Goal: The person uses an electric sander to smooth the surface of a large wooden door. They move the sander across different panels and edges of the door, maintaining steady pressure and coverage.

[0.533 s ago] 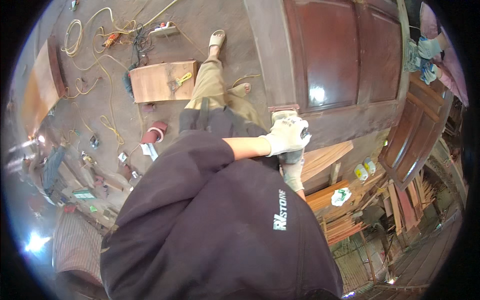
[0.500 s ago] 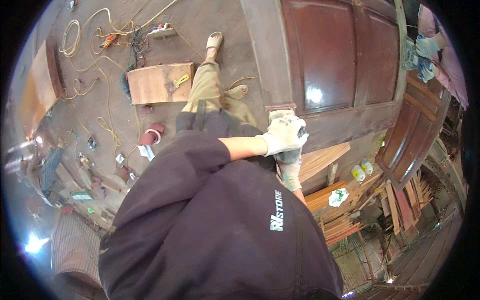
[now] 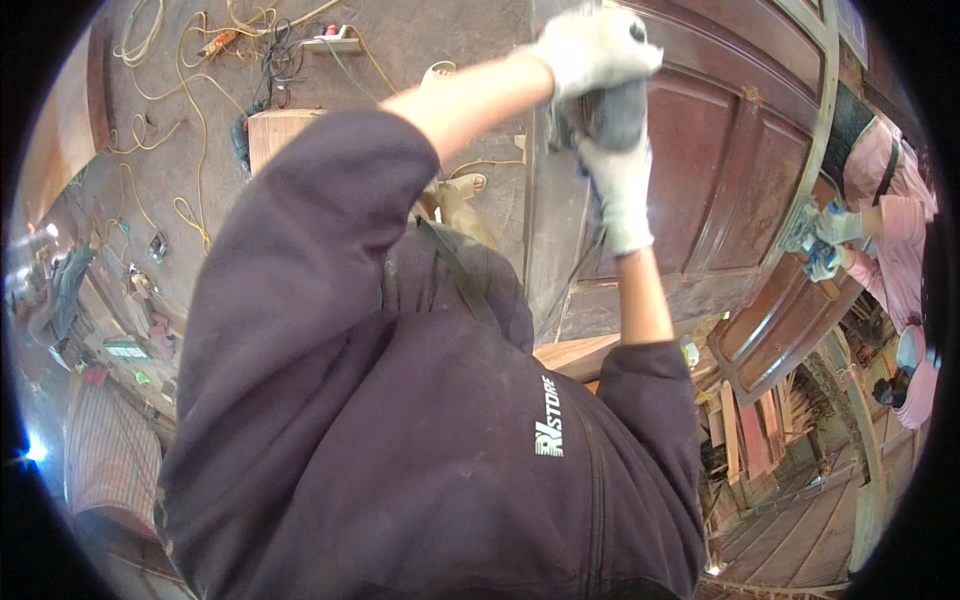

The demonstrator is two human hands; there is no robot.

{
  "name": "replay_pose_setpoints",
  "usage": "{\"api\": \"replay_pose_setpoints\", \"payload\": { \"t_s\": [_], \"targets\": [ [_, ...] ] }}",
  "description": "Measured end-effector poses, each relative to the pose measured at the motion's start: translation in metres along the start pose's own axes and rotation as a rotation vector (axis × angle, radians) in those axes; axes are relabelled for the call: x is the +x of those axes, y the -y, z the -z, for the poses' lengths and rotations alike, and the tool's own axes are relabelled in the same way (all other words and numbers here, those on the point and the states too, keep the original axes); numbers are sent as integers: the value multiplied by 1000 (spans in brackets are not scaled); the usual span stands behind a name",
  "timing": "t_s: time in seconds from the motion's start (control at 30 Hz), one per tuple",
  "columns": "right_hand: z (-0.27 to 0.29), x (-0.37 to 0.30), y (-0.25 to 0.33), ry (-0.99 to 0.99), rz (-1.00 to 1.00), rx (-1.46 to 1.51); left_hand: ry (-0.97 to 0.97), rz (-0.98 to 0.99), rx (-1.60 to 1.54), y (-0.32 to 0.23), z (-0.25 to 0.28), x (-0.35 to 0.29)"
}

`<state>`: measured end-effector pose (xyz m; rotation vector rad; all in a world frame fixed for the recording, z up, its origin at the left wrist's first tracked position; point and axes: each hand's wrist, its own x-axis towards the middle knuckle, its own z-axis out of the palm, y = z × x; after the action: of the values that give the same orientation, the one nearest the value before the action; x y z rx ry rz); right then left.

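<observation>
You have 2 hands on the same dark power tool [image 3: 615,115], which sits over the left edge strip of a reddish-brown panelled door [image 3: 690,160], ahead of you and to the right of your body. Your left hand [image 3: 598,50], in a pale glove, is closed over the far end of the tool, fingers bent down around it; blur softens their outline. Your right hand [image 3: 615,190], in a matching glove with a bluish-grey palm side, grips the near end, its wrist coming up from the near right. Your 2 hands sit close together, with the tool's dark body showing between them. The tool's base is partly covered and blurred, so you cannot tell how it meets the wood. A thin dark cord [image 3: 572,275] runs along the door just nearer than your right hand. Your left forearm reaches across from the left, bare below the dark sleeve. On the right, at the door's other edge, a co-worker in pink has 2 gloved hands [image 3: 838,224] set close together, well apart from yours; what they grip is too small to make out. On the floor to your left lie looped yellow cables [image 3: 203,200], an orange tool [image 3: 218,43] and part of a wooden piece [image 3: 280,130], largely hidden by your sleeve.
</observation>
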<state>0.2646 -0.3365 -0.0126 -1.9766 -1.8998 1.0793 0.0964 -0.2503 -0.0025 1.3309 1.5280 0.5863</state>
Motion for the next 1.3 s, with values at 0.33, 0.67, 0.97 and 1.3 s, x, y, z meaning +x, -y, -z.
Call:
{"api": "replay_pose_setpoints", "payload": {
  "t_s": [0.33,0.67,0.97,1.3],
  "targets": [
    [-16,103,39,-165,27,246,-192,-215,160,-12,55,100],
    [-10,-155,-100,-129,-413,434,159,-16,-88,-21,-127,-96],
    [-24,-274,-130,-283,-248,-29,231,-55,-127,-23,-201,-194],
    [11,35,-10,-208,-121,239,7,-113,-275,-24,-40,76]
  ]
}}
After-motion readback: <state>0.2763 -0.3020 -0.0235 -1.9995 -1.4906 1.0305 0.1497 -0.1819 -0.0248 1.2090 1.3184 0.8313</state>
